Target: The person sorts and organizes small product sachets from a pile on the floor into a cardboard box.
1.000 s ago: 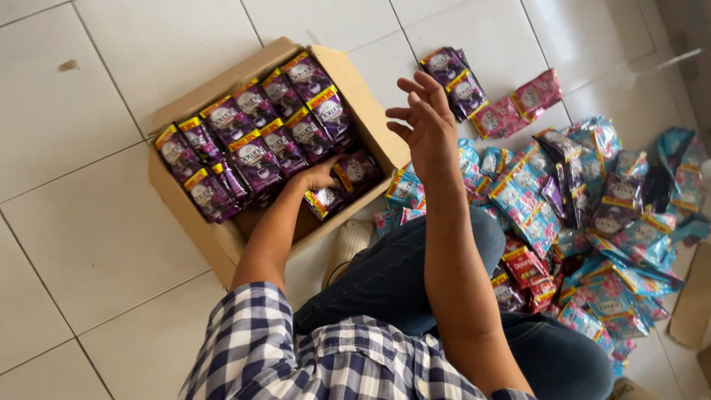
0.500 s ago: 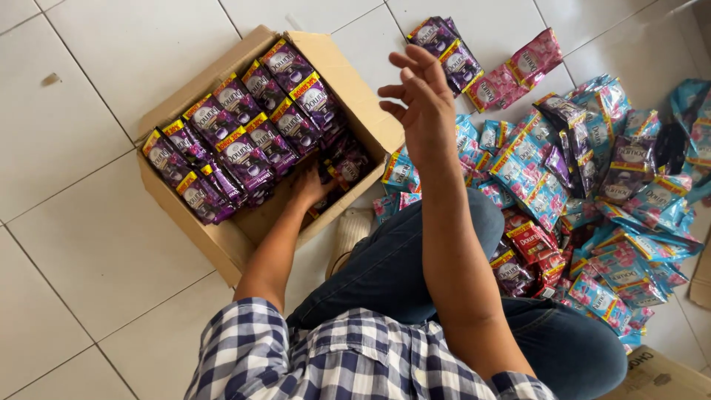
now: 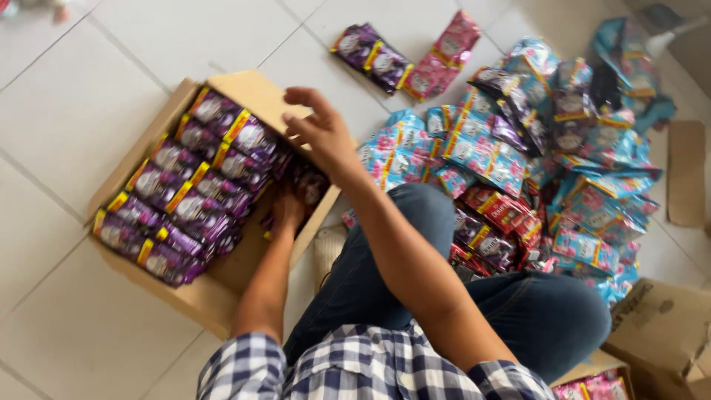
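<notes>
A cardboard box (image 3: pixel 222 292) on the tiled floor holds rows of purple sachet packets (image 3: pixel 189 196) with yellow bands. My left hand (image 3: pixel 289 211) reaches into the box's right end and rests on dark purple packets (image 3: pixel 309 185) there; its fingers are hidden among them. My right hand (image 3: pixel 320 133) hovers above the box's right edge, fingers spread, holding nothing.
A big loose heap of blue, pink, red and purple packets (image 3: pixel 541 170) lies to the right of my knee. A few purple and pink packets (image 3: pixel 404 55) lie apart at the top. Another cardboard box (image 3: pixel 666 333) and a flat piece of cardboard (image 3: pixel 685 174) sit at the right.
My right hand has come down and left, from above the heap to over the box's edge. My left hand stays inside the box. The view has shifted closer.
</notes>
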